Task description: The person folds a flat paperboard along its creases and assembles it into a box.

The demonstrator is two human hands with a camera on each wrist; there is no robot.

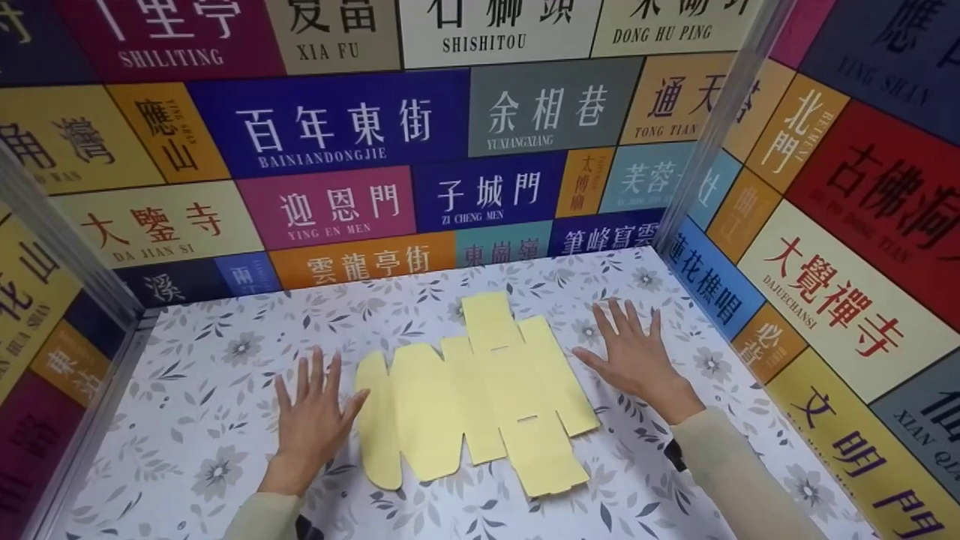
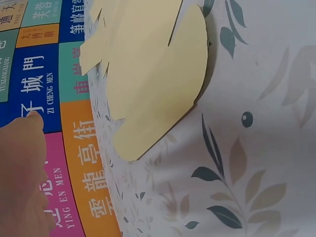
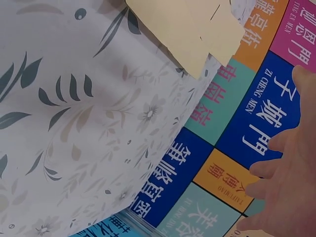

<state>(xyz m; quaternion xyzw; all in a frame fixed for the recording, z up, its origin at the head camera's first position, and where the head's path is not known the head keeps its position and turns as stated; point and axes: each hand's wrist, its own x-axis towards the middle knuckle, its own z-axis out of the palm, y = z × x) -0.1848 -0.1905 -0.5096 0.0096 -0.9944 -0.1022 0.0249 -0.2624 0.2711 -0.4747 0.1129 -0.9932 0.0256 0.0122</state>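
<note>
Between the two hands, a flat yellow die-cut box blank (image 1: pixel 431 405) lies unfolded on the tabletop, with tabs, creases and two small slots showing. My left hand (image 1: pixel 311 416) is at its left side, fingers spread, thumb near the rounded end flap. On the other side my right hand (image 1: pixel 634 356) has its fingers spread and holds nothing. In the left wrist view the blank's rounded flap (image 2: pixel 158 84) is seen close up, with part of the left hand (image 2: pixel 22 173) at the edge. The right wrist view has the right hand (image 3: pixel 286 168) and a corner of the blank (image 3: pixel 192 34).
The table (image 1: pixel 202 405) wears a white covering with grey leaves and flowers. Behind it stands a wall (image 1: pixel 330 127) of coloured panels with Chinese lettering, and similar side panels (image 1: pixel 832 300) flank it. Metal corner posts (image 1: pixel 712 127) join the panels.
</note>
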